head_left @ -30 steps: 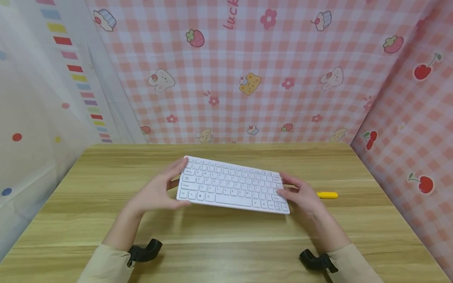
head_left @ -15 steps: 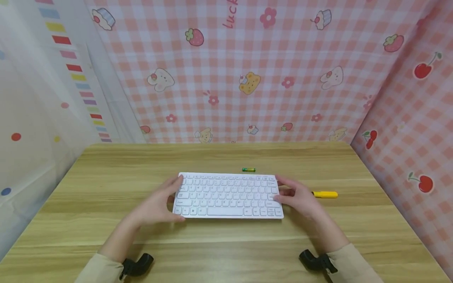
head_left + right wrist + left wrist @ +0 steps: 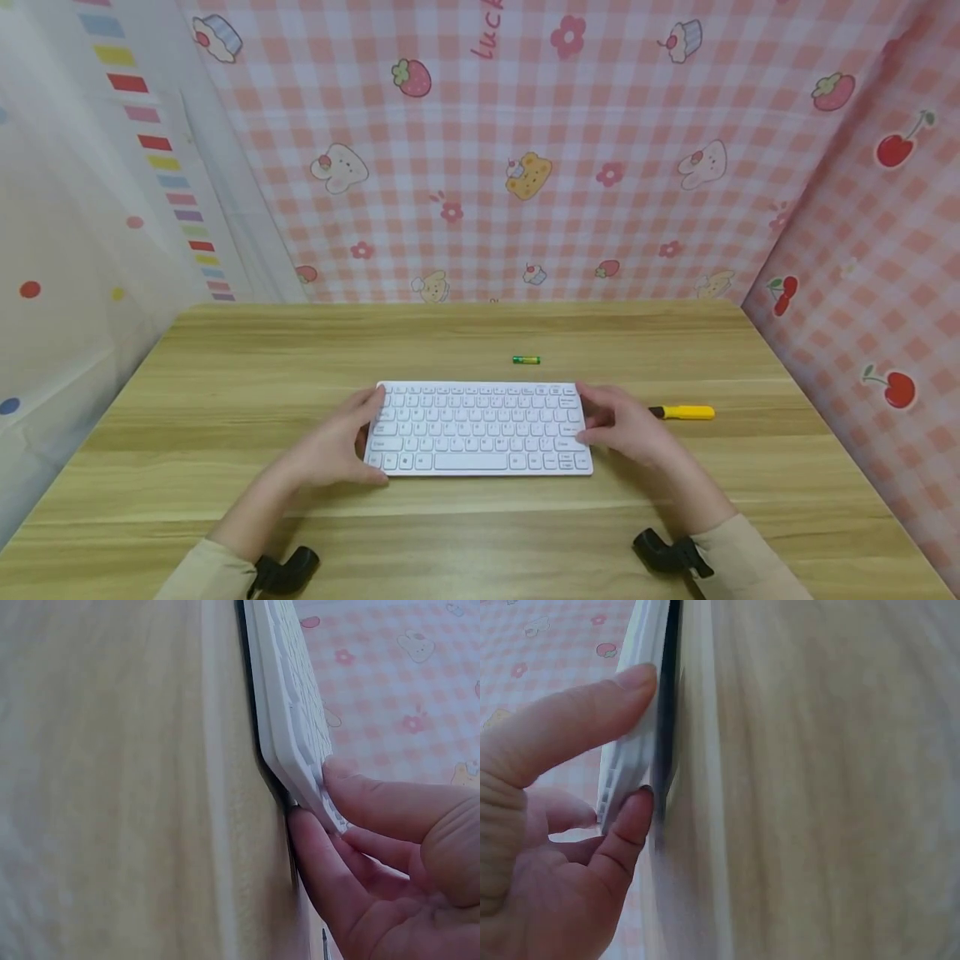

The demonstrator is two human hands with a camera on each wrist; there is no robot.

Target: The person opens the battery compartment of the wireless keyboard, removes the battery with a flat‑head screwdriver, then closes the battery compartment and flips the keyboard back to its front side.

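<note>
A white compact keyboard [image 3: 476, 429] lies level, keys up, close over the wooden table in the head view. My left hand [image 3: 337, 442] grips its left end, with the thumb at the near corner and a finger at the far corner. At the opposite end, my right hand [image 3: 622, 425] pinches the side edge, thumb on top near the keys. Both wrist views show fingertips tucked under the keyboard's edge [image 3: 634, 750], with a dark shadow strip between it and the table. In the right wrist view, the thumb presses the keyboard's [image 3: 281, 712] upper face.
A small green battery [image 3: 527, 360] lies behind the keyboard on the wooden table [image 3: 247, 358]. A yellow tool [image 3: 688, 412] with a dark end lies right of my right hand, partly hidden by it. Patterned cloth [image 3: 487, 125] hangs behind the table and at both sides.
Both hands have brought the keyboard down and nearer, levelling it from a tilt. The battery behind it has come into view, and more of the yellow tool's dark end shows.
</note>
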